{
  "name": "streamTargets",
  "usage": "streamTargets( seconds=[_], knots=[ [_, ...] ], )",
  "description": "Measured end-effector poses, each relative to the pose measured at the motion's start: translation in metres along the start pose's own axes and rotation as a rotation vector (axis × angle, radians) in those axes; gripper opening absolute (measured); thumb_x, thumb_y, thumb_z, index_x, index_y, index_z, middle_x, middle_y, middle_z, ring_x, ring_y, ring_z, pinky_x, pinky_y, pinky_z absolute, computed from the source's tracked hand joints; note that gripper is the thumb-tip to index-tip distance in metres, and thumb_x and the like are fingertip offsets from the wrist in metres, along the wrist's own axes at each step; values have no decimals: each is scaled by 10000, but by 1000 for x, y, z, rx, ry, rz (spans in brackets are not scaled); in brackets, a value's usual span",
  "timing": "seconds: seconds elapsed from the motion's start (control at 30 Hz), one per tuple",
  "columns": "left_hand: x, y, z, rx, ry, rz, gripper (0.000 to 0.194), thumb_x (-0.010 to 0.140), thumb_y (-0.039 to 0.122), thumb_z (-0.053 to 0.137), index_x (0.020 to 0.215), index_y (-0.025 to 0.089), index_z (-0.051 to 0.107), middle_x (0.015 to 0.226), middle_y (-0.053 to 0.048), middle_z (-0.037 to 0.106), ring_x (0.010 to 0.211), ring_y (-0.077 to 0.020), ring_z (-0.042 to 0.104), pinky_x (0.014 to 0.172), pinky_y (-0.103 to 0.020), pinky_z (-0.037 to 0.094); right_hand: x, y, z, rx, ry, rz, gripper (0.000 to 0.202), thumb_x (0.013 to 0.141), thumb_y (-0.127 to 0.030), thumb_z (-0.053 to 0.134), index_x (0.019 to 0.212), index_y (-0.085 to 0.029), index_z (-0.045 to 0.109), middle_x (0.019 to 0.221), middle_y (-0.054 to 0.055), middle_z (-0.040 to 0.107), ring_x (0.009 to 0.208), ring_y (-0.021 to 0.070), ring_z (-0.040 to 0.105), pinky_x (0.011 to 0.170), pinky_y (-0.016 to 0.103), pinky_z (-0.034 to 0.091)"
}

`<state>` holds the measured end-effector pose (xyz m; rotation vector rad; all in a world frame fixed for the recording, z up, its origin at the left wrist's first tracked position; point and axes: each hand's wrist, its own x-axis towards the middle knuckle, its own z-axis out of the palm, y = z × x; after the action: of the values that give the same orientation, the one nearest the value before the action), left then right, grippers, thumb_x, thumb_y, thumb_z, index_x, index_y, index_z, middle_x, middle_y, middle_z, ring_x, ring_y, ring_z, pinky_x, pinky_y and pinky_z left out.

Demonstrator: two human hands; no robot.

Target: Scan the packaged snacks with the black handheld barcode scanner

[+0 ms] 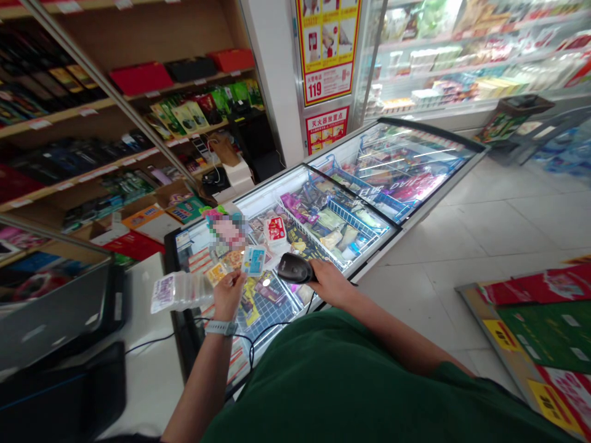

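Note:
My left hand [228, 290], with a grey watch strap at its wrist, pinches a small flat pack [253, 261] with a blue and white face. My right hand [330, 280] is wrapped round a black barcode scanner [295, 268], whose head points left towards the pack. Both hands are above the glass top of a chest freezer [272, 311]. Behind the scanner, a pack with a red label [276, 231] rests on the glass. Left of my left hand lies a row of clear plastic packs [178, 291], the nearest one with purple print. An orange pack [216, 272] is near my fingers.
A black cable [252, 351] loops across the freezer's near edge. At the left are a counter [148, 369] and a dark monitor [60, 307]. Stocked shelves [115, 101] stand behind. Boxed goods [549, 320] sit on a low stand at the right, beside the tiled floor [429, 277].

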<state>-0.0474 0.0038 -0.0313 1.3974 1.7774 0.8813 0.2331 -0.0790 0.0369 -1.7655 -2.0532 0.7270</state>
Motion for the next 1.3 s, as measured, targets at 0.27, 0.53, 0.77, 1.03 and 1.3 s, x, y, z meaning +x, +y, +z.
streamTargets(
  seconds=[0.27,0.53,0.77,1.03,1.3],
  knots=[
    [1,-1,1,-55,7,-26,336,656,403,657,891,165,686,724,-17,690,738,-189,634,686,-270,474,2,0,1,-27,-9,3,195,874,-256,569,1020,-135,525,1011,108,632,950,224,582,825,308,382],
    [5,-13,3,-249,49,-151,309,620,361,711,858,167,678,694,-9,674,729,-172,626,685,-272,477,3,1,2,-9,-10,5,190,875,-254,567,1023,-143,526,1019,101,632,959,222,582,831,306,382],
    [10,-40,-11,-520,240,-424,111,724,247,625,758,158,568,665,10,620,563,-75,562,584,-224,457,3,2,3,-5,-17,-8,206,867,-257,583,1023,-132,531,1003,97,628,931,219,580,806,299,387],
    [14,-53,-27,-626,359,-576,132,770,198,633,708,162,522,614,28,571,506,-63,516,502,-197,420,6,-4,1,-11,-44,-4,183,860,-238,592,1006,-147,531,1005,92,629,943,216,578,821,303,379],
    [17,-60,-32,-651,344,-678,149,784,206,655,702,151,545,611,28,586,490,-61,527,494,-194,418,6,-7,-1,0,-56,15,159,858,-233,593,979,-152,531,993,89,625,940,212,581,800,288,383]
  ],
)
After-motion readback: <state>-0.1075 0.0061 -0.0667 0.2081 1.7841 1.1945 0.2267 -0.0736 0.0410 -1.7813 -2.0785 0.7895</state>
